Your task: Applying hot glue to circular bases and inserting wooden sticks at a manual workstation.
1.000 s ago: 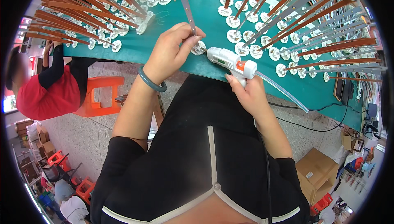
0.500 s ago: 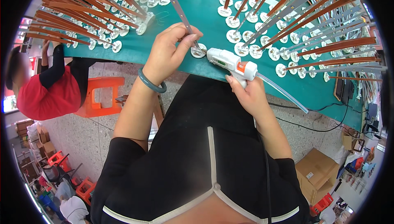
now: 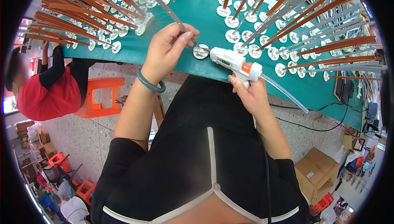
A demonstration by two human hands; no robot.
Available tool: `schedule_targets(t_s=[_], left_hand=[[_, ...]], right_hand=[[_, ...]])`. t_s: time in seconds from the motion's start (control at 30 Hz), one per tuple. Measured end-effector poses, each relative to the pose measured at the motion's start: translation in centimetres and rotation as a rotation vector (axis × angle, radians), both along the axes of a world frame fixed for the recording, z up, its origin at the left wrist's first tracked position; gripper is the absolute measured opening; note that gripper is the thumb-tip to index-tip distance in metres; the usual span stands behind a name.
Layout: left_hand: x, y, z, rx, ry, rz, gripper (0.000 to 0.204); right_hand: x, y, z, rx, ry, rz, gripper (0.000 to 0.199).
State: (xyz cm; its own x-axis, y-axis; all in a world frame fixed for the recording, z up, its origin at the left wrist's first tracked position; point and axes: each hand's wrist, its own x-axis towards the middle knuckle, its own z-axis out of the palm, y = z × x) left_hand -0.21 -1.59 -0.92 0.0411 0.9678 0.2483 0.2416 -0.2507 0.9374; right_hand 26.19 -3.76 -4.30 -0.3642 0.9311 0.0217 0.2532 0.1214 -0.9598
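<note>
My left hand (image 3: 172,45) pinches a long grey LED strip (image 3: 169,11) near its lower end, leaning it away to the upper left. The strip's foot meets a round white base (image 3: 201,52) on the green table (image 3: 164,55). My right hand (image 3: 251,90) is wrapped round a white hot glue gun (image 3: 227,58) with an orange part and a clear glue stick (image 3: 285,94) sticking out of its back. The gun's nozzle is at the right side of the base, by the strip's foot; whether it touches is too small to tell.
Several brown and grey strips on white bases stand at the left (image 3: 88,16) and right (image 3: 303,51) of the table. A co-worker in red (image 3: 49,90) sits at left by an orange stool (image 3: 100,96). Black cables (image 3: 312,110) hang at right above a cardboard box (image 3: 317,168).
The strip's upper part has tilted further left in my left hand. The base and the glue gun have shifted slightly to the right.
</note>
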Motion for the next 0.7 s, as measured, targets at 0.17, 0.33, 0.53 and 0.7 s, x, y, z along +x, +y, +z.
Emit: schedule_targets(t_s=[0.17,0.33,0.53,0.7], left_hand=[[0.1,0.1,-0.2,-0.001,-0.043,-0.018,0.018],[0.3,0.2,-0.5,-0.055,-0.046,0.065,0.019],[1.3,2.9,-0.4,0.040,0.008,0.223,0.019],[2.5,7.4,-0.1,0.205,0.262,0.159,0.017]], right_hand=[[0.3,-0.1,-0.4,-0.171,0.183,-0.001,0.022],[1.5,-0.3,-0.5,-0.225,0.869,0.132,0.037],[3.4,0.6,-0.6,-0.135,1.108,0.353,0.045],[5.9,-0.3,-1.3,-0.128,0.957,0.283,0.047]])
